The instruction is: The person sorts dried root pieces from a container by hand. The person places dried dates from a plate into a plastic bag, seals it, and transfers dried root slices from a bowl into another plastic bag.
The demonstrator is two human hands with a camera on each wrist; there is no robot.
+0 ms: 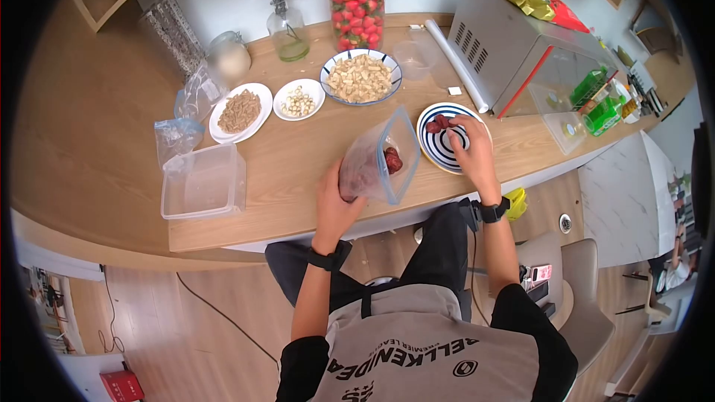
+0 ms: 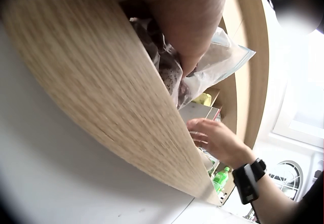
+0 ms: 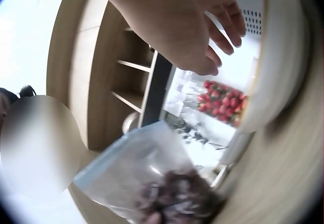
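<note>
My left hand (image 1: 339, 197) grips a clear zip bag (image 1: 365, 156) of dark red dried dates (image 1: 392, 161) from its lower side. The bag's mouth gapes toward the right, with its blue zip edge upright. My right hand (image 1: 474, 150) hovers over a blue-and-white striped plate (image 1: 430, 150), fingers spread and loosely bent. In the right wrist view, nothing shows between the fingers (image 3: 218, 40) of that hand. A few dried dates (image 1: 438, 124) lie on the plate's far left part, right by the fingertips. The left wrist view shows the left fingers pressed into the bag (image 2: 212, 69).
Behind stand a bowl of beige chunks (image 1: 360, 78), a small dish of pale nuts (image 1: 299, 100) and a plate of brown sticks (image 1: 240, 112). An empty plastic box (image 1: 202, 182) sits at left. A microwave (image 1: 521, 45), strawberry container (image 1: 357, 11) and glass vase (image 1: 288, 33) line the back.
</note>
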